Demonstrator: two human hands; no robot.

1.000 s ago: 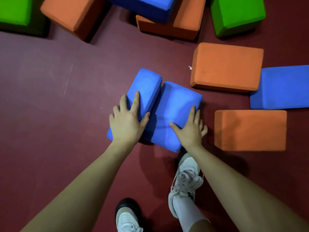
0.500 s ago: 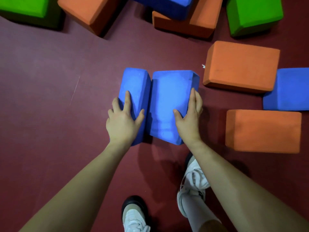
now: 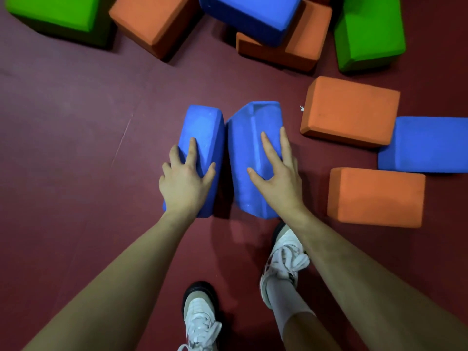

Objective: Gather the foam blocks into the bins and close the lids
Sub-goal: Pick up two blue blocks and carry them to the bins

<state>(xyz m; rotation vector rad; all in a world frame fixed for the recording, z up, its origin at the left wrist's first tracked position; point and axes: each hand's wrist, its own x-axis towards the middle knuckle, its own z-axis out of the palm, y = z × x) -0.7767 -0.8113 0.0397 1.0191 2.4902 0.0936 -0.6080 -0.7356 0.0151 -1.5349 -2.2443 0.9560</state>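
Two green blocks (image 3: 53, 11) cut off above

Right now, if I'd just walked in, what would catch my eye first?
Two blue foam blocks stand side by side at the centre of the dark red floor, the left hand on the left blue block and the right hand on the right blue block. Orange, green and blue blocks lie scattered beyond and to the right, including an orange block.
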